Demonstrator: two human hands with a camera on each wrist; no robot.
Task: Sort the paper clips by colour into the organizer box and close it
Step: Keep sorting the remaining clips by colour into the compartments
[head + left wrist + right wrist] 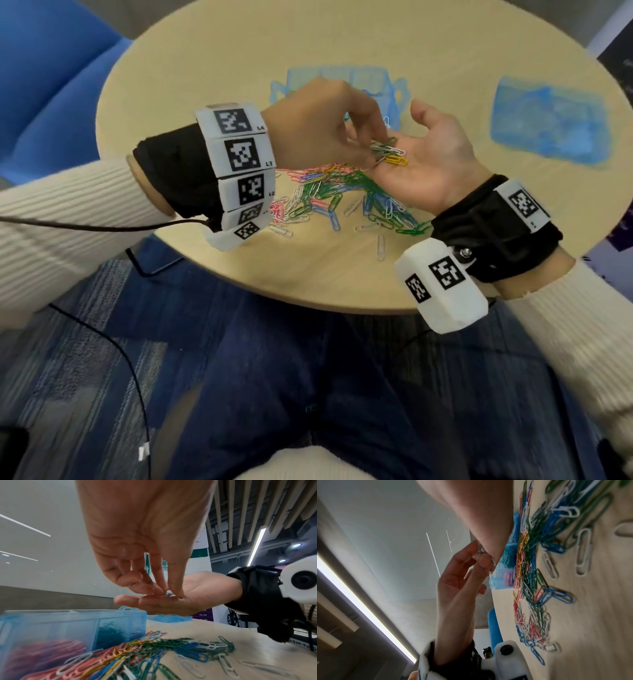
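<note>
A round table [359,274] carries the job, and the blue organizer box [342,85] at its far side serves as the marker for everything else. Its lid [548,120] lies detached, well to the right of the box. On the near side of the box spreads the unsorted heap of clips [342,198], red, green, blue, white and yellow tangled together; pink and dark clips already fill two compartments, as the left wrist view shows. Above the heap, just nearer than the box, the right hand [435,157] is held flat and palm up, fingers relaxed, as a tray for a small bunch [388,152] of green, white and yellow clips. The left hand [318,126] reaches down from the box's left side, fingertips pinched on clips in that bunch. The bunch lies lengthwise across the palm, pointing toward the box, so the picking left hand is the nearer one for the drop, a short way beyond.
</note>
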